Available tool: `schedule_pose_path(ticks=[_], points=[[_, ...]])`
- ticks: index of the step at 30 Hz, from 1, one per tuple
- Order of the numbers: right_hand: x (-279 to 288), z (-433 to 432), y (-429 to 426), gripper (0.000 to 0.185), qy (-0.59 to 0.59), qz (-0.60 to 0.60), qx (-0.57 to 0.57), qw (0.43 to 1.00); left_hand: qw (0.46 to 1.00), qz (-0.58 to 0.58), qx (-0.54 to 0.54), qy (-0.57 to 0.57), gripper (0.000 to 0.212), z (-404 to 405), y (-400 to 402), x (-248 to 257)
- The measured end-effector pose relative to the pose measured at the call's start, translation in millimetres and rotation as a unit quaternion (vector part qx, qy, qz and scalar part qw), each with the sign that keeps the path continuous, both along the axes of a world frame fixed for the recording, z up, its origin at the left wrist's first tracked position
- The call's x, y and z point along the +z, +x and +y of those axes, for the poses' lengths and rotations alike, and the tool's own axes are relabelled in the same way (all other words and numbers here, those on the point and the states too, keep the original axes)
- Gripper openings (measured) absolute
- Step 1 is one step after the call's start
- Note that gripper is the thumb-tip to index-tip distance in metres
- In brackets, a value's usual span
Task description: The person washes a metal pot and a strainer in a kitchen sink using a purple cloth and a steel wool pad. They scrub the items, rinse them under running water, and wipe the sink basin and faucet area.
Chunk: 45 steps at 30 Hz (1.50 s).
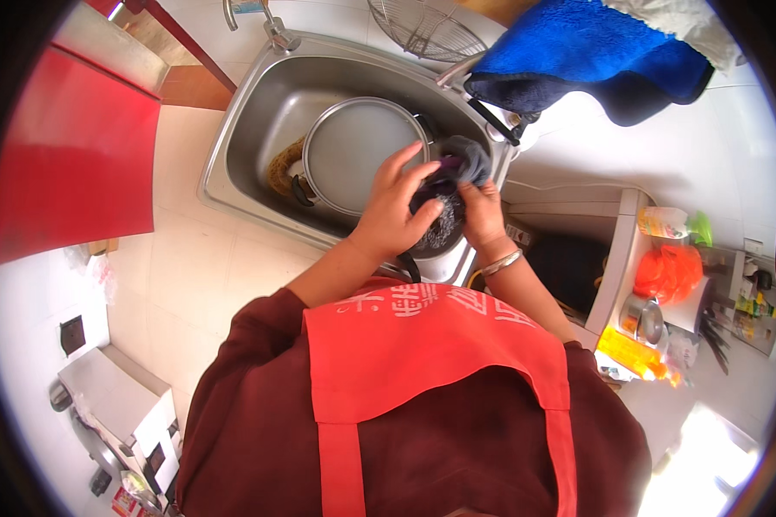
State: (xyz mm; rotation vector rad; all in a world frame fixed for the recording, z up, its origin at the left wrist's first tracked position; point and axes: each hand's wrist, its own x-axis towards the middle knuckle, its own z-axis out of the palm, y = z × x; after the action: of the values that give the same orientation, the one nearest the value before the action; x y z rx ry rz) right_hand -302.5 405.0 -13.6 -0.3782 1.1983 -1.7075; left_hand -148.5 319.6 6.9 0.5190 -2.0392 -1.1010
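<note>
My right hand (484, 213) grips a bunched dark grey cloth (469, 158) over the right end of the steel sink (258, 116). My left hand (398, 207) is just left of it, fingers spread and thumb beside the dark fabric; whether it grips the fabric is unclear. Below both hands, white suds (445, 226) show against a dark surface, partly covered by my hands. Inside the sink sits a round metal pot (362, 152) with black side handles, its surface a cloudy grey. A brown, rough-textured ring-shaped thing (284, 169) lies partly behind the pot.
A small metal tap (281, 39) rises at the sink's back left corner. A wire basket (427, 29) stands behind the sink. Blue towelling (556, 52) hangs at upper right. An orange bag (669, 273) and a yellow-orange bottle (634, 354) are at right.
</note>
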Motion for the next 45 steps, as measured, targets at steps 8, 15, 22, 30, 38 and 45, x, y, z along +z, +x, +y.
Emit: schedule_pose_path(ticks=[8,15,22,30,38,45], points=[[-8,-41,41,0.027,-0.014,-0.089,0.024,0.996,0.792,0.06,0.01,0.608,0.053,-9,-1,-72],[-7,-23,19,0.023,-0.003,0.121,-0.17,0.978,0.875,-0.068,0.103,0.468,0.041,-83,24,-97],[-69,60,15,0.04,0.334,0.748,0.058,0.57,0.985,0.054,-0.005,0.162,0.021,-143,-79,-67],[-57,47,15,0.031,0.333,0.727,0.092,0.594,0.988,0.133,-0.044,0.062,0.032,-119,-181,-81],[-52,47,15,0.03,0.327,0.728,0.081,0.598,0.988,0.08,0.018,0.133,0.034,-107,-173,-97],[-50,47,15,0.03,0.327,0.727,0.091,0.596,0.998,0.026,-0.028,0.042,0.027,-132,-168,-94]])
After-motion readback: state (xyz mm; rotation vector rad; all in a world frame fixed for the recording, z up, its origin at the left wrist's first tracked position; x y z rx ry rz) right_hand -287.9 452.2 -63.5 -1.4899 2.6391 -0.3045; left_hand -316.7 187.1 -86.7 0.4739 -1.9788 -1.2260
